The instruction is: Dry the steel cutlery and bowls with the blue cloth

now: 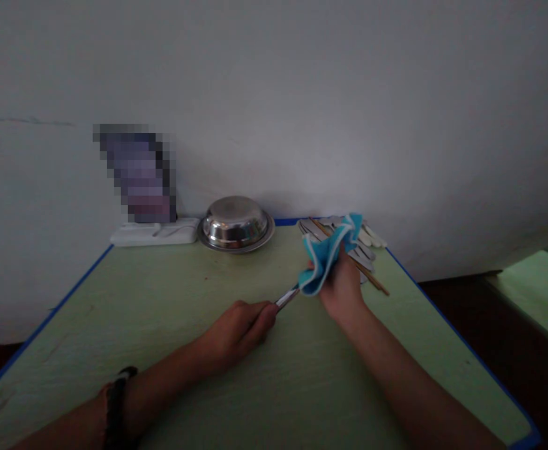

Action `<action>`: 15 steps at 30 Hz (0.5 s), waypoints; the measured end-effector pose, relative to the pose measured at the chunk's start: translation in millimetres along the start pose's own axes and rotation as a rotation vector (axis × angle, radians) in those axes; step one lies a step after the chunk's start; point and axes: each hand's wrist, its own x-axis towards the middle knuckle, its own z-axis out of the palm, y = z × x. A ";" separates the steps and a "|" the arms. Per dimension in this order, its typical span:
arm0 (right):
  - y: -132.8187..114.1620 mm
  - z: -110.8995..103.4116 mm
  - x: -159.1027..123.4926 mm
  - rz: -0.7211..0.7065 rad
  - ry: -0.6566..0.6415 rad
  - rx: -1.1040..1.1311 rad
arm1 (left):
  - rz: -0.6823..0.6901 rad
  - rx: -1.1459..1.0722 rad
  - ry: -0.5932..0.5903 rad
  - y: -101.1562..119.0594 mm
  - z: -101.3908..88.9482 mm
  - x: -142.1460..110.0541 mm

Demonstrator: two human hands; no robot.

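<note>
My left hand (249,325) is closed round the near end of a shiny metal utensil handle (287,299), held aslant over the table. The utensil's far end runs into a blue cloth (321,262) with white edging, so its kind is hidden. My right hand (342,284) is closed on that cloth, bunching it around the utensil. Just beyond this hand lies a pile of metal cutlery (363,253), with wooden chopsticks (372,281) across it and white spoon-like pieces (371,235) at its far right. The cloth partly covers the pile.
An upturned metal bowl (235,222) stands at the back of the green table (161,287), against the wall. Left of it, a white power strip (154,232) lies before a blurred-out upright device (140,175). Blue trim edges the table; another green surface (536,294) is at right.
</note>
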 end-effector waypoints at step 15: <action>33.5 -12.1 -14.5 -0.077 -0.066 -0.215 | 0.056 -0.221 -0.106 -11.0 -3.9 -0.2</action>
